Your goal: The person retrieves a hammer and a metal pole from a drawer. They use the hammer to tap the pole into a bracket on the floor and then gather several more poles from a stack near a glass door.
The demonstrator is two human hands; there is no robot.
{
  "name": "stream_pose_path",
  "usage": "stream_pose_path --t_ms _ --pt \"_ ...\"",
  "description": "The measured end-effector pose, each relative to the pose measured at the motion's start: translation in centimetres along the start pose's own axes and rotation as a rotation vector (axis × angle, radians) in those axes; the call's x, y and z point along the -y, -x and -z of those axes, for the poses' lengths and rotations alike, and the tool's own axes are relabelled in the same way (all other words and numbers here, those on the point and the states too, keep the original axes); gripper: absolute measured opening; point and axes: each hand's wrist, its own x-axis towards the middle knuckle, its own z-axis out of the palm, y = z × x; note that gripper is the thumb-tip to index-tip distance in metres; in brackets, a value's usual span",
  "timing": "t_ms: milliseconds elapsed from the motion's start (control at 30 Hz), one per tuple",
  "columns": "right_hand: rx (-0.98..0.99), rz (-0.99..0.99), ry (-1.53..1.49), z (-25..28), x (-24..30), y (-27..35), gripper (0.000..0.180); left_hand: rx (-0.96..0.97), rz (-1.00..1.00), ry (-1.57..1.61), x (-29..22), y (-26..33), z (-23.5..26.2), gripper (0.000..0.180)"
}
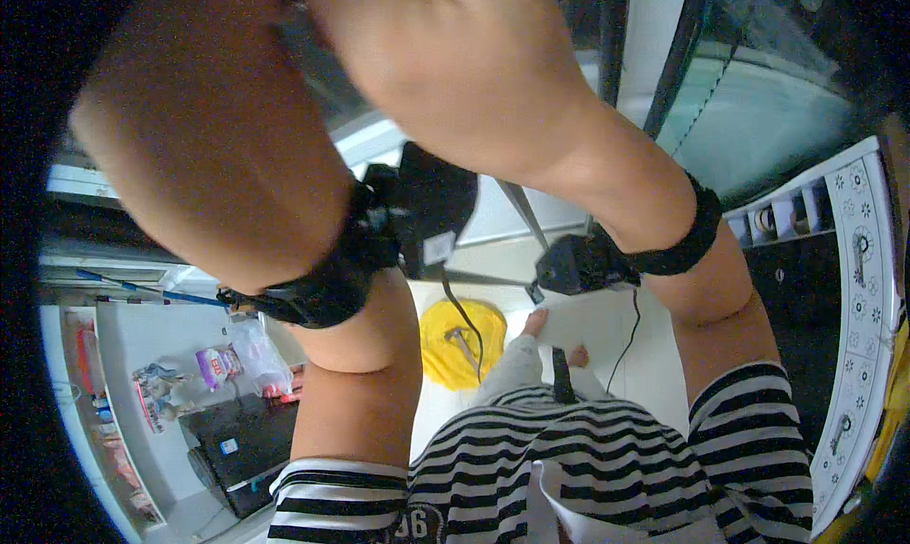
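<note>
Both my hands are raised very near the camera, their fingertips cut off by the top edge or hidden. My left hand (204,117) is large and blurred at upper left. My right hand (464,65) reaches in from the right, its fingers meeting or passing close to the left hand; anything between them cannot be made out. Black straps circle both wrists, carrying a black box (431,212) on the left and another black box (578,262) on the right, with thin cables hanging down. Far below, a hammer (464,347) lies on a yellow round surface (438,364).
A dark-framed glass panel (758,117) stands at upper right, above a cabinet edge with a flower pattern (858,279). At lower left are a black case (242,440), a clear plastic bag (258,354) and a blue pole (156,288). My bare feet stand on pale flooring.
</note>
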Motion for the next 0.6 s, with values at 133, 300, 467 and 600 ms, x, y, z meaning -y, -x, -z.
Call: stream_pose_path --t_ms 133,300,467,600 --pt "-0.062 0.138 0.005 -1.2 0.3 0.4 0.027 0.009 -0.023 -0.03 -1.2 0.2 -0.1 0.021" --pt "-0.176 0.103 0.12 -1.6 1.3 0.9 0.025 0.001 0.008 -0.088 -1.4 1.3 0.0 0.022" --pt "0.011 -0.15 0.079 -0.3 2.9 1.5 0.028 0.123 -0.009 -0.279 -3.9 3.0 -1.5 0.026" --pt "0.094 -0.448 -0.054 -1.6 5.1 0.6 0.04 0.139 -0.374 -0.576 -7.1 5.3 -0.3 0.03"
